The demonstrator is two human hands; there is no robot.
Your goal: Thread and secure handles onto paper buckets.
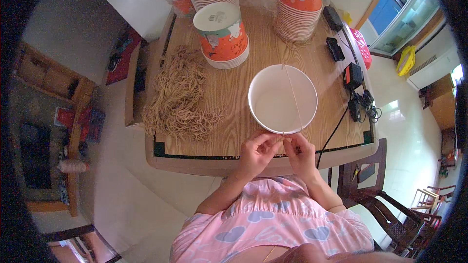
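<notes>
A white paper bucket point(273, 100) stands with its mouth up near the front edge of the table. A thin tan cord point(294, 91) runs across its mouth from the far rim to the near rim. At the near rim, my left hand point(257, 155) and my right hand point(299, 155) meet with fingertips pinched on the cord's end. The exact knot or hole between the fingers is too small to make out. To the left lies a loose heap of tan cords point(180, 95).
Behind the heap stands a short stack of orange printed buckets point(224, 44), upside down. Taller bucket stacks point(300, 7) rise at the back. Black power adapters point(353, 75) and cables point(366, 104) lie along the right edge. A dark wooden chair point(363, 185) stands at right.
</notes>
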